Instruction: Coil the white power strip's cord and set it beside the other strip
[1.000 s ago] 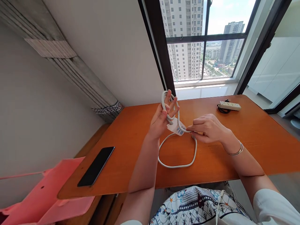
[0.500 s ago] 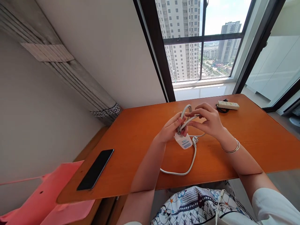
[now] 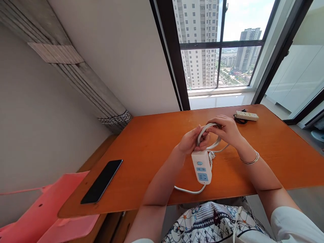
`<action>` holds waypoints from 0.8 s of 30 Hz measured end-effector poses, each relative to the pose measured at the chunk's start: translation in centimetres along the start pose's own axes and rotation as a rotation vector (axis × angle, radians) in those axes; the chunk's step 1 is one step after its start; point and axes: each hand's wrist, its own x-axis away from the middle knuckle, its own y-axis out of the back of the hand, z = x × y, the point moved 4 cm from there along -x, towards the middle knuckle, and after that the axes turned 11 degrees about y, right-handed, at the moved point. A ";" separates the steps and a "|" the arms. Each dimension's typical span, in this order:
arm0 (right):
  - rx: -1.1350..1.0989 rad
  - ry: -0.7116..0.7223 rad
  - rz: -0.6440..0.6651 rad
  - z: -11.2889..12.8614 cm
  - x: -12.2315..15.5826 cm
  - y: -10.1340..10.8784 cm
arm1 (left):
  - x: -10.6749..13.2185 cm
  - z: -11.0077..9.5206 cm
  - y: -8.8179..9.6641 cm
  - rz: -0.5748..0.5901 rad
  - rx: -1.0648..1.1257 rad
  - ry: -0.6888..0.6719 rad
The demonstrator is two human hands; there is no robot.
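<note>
A white power strip [image 3: 201, 166] with blue sockets hangs near the front of the orange table [image 3: 152, 152], its white cable [image 3: 210, 133] coiled above it. My left hand [image 3: 190, 142] pinches the coil at its lower left, just above the strip. My right hand [image 3: 226, 129] grips the coil's top right, fingers curled over the loop. A slack length of cable [image 3: 188, 190] trails past the table's front edge. The plug [image 3: 211, 155] shows beside the strip.
A black phone [image 3: 102, 181] lies at the table's front left corner. A second power strip [image 3: 247, 115] with a dark cable sits at the far right. A pink sheet [image 3: 50, 209] lies lower left. Wall and window stand behind the table.
The coil has come lower and more compact between both hands. The power strip now hangs face-up toward me, and the loose loop on the table has shortened.
</note>
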 end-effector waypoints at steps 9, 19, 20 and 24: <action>-0.190 -0.003 0.134 -0.2 -0.1 1.0 | 0.1 0.1 -0.3 -0.043 -0.104 -0.032; 0.078 0.089 0.114 -1.2 0.1 0.4 | 0.4 -0.3 0.1 -0.062 -0.064 0.027; 0.058 0.082 0.119 -1.2 0.1 0.3 | 0.4 -0.3 0.1 -0.054 -0.060 0.028; -0.103 0.008 0.138 -1.3 0.0 0.5 | 0.1 -0.1 -0.1 -0.050 -0.035 0.009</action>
